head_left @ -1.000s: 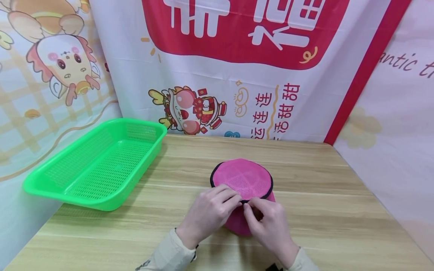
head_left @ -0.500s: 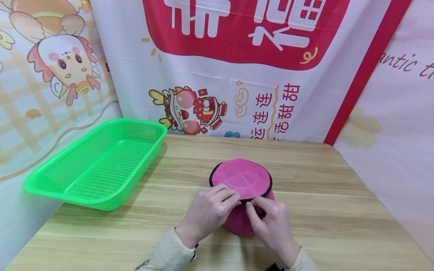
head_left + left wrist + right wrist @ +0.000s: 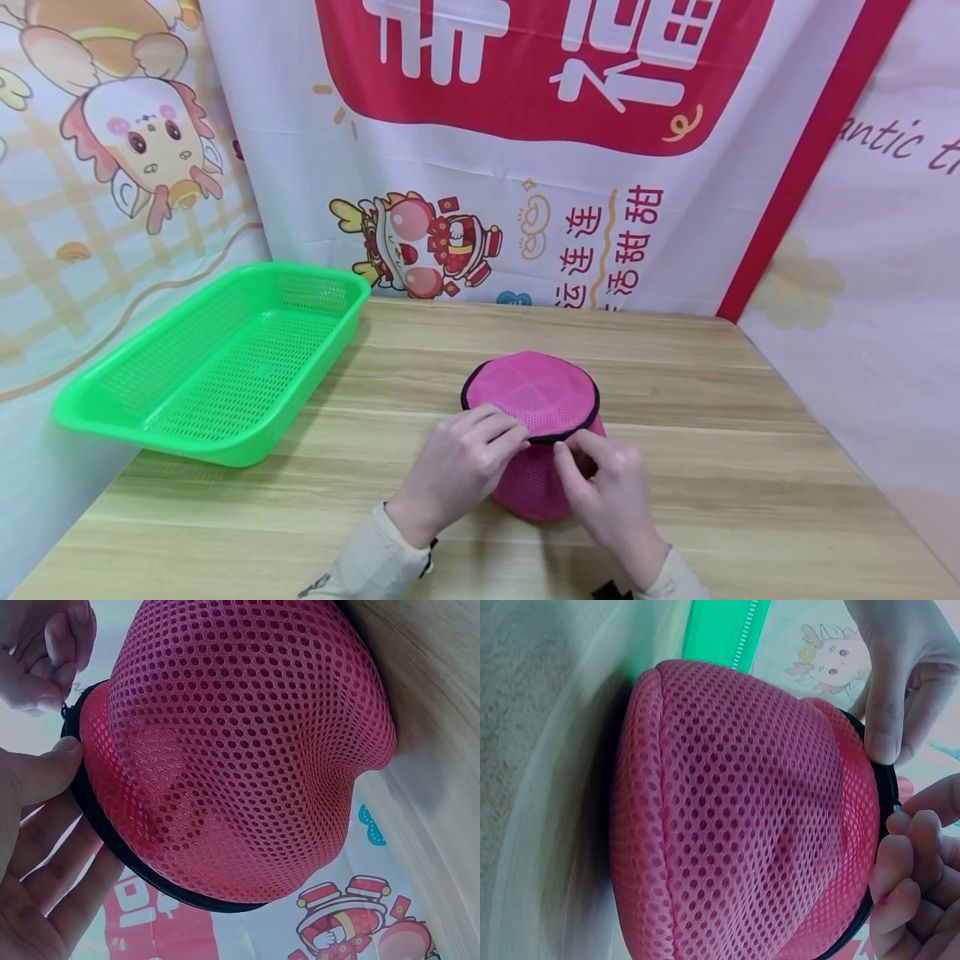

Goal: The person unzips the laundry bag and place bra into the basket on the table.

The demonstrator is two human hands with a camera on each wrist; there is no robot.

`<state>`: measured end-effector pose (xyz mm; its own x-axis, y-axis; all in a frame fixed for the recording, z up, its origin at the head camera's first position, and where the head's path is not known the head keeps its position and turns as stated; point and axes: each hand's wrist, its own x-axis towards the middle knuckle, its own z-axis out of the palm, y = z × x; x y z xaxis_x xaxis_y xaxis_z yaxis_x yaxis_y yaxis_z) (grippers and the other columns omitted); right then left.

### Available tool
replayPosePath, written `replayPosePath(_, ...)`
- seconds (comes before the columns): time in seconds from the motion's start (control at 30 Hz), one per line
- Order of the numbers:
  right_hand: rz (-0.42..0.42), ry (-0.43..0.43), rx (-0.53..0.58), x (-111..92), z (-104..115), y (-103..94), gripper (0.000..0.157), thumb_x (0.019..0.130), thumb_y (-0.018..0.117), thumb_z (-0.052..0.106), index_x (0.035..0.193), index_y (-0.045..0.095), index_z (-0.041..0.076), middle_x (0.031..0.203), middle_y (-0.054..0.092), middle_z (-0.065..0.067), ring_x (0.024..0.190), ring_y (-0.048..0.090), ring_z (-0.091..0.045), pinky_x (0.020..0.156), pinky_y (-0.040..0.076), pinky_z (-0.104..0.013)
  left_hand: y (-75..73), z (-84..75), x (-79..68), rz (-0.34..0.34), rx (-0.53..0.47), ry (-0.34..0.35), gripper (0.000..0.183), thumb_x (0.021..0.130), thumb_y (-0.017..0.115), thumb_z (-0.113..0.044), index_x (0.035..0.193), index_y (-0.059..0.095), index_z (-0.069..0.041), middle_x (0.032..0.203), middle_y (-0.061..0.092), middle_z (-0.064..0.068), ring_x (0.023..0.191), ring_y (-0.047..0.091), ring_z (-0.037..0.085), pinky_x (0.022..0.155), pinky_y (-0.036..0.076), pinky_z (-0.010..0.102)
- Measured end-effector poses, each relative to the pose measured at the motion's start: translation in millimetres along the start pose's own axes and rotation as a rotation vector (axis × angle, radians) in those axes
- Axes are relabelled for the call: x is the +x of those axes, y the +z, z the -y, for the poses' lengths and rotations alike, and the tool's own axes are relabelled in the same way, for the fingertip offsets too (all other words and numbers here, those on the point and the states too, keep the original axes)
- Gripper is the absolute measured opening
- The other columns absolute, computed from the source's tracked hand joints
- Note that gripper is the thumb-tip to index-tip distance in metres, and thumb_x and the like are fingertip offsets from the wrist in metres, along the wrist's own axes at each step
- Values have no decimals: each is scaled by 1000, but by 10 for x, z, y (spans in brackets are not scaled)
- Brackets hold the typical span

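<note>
A round pink mesh laundry bag [image 3: 536, 392] with a black zipper [image 3: 547, 438] around its top rim stands upright on the table. My left hand [image 3: 459, 468] grips that rim at the front left, thumb on the black edge and fingers over the top. Just to its right, my right hand [image 3: 613, 496] pinches the small zipper pull [image 3: 897, 806] between thumb and fingertip. In the left wrist view, the mesh side [image 3: 225, 750] bulges out with a dent near the base. The bag's contents, if any, are hidden behind the mesh.
A green plastic basket [image 3: 258, 446] with perforated walls stands at the left of the wood-grain table [image 3: 720, 500]. Behind the table hangs a red and white printed cloth [image 3: 465, 158], and more printed cloth lines both sides.
My right hand has slid slightly to the right along the rim with the zipper pull, widening the gap between my hands. The bag has shifted a little to the left.
</note>
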<state>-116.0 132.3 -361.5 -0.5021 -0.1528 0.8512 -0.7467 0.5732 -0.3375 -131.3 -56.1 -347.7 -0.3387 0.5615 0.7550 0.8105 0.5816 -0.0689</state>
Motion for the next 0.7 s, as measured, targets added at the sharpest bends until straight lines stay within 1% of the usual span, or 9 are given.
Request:
replayPosePath(0.13, 6, 3, -20, -10, -15, -2, 20, 72, 63, 4, 62, 55, 20, 53, 38, 18, 44, 31, 5, 38, 24, -8, -2, 9, -3, 5, -1, -14, 13, 80, 66, -15, 92, 69, -9, 88, 63, -2, 80, 55, 10, 68, 49, 23)
replayPosePath(0.23, 13, -26, -19, -12, -3, 7, 17, 73, 63, 4, 64, 58, 18, 54, 39, 17, 45, 32, 5, 38, 24, -7, 1, 5, -13, 14, -3, -18, 13, 81, 65, -16, 92, 69, -10, 88, 63, -2, 80, 55, 10, 68, 49, 23)
replayPosePath(0.37, 9, -77, 18, -10, 22, 32, 14, 73, 63, 2, 67, 60, 15, 56, 43, 15, 46, 34, 5, 40, 26, -7, 11, -18, -17, 32, -13, -15, 16, 82, 63, -18, 94, 69, -10, 90, 63, -2, 82, 54, 9, 70, 49, 23)
replayPosePath(0.53, 20, -141, 56, -13, 40, 62, 10, 73, 63, 2, 70, 62, 12, 60, 49, 12, 49, 40, 3, 42, 31, -9, 34, -43, -4, 20, -23, 14, 17, 83, 61, -12, 98, 69, -9, 94, 62, -1, 87, 54, 10, 74, 48, 23)
replayPosePath(0.7, 29, -143, 47, -23, 49, 66, 10, 73, 62, 3, 70, 62, 13, 61, 50, 12, 50, 40, 3, 41, 33, -11, 56, -52, -7, 9, -3, 59, 17, 84, 57, -8, 97, 68, -7, 95, 62, 0, 89, 54, 12, 77, 47, 24)
